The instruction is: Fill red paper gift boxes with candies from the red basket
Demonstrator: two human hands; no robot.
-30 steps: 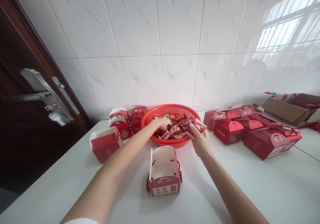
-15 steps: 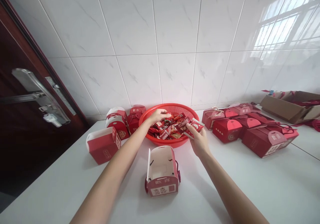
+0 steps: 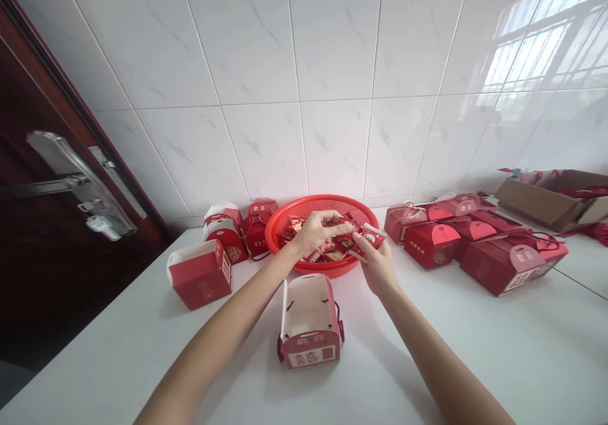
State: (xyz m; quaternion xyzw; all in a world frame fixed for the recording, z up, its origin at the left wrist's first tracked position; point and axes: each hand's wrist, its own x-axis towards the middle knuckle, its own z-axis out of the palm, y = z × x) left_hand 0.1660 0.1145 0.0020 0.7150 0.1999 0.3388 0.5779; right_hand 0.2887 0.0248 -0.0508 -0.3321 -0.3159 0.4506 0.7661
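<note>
A red plastic basket [image 3: 280, 221] holding several red wrapped candies [image 3: 316, 252] stands against the wall. Over its right part, my right hand [image 3: 377, 263] grips a red and white packet [image 3: 373, 237]. My left hand [image 3: 319, 232] is closed on a small red wrapped candy [image 3: 349, 224], close beside the packet; whether the two touch is hard to tell. In front of the basket sits an open red box [image 3: 310, 320] with a white inside, dark red cord handles and no candy visible in it.
At the left are an open red box [image 3: 202, 285] and several more red boxes [image 3: 227, 240]. Closed red boxes [image 3: 432, 246] cluster at the right, with a cardboard carton [image 3: 539, 203] behind them. A door handle [image 3: 78, 181] is at the far left.
My left hand has moved right across the basket, bringing a small red candy up to my right hand. My right hand has stayed nearly in place with its packet.
</note>
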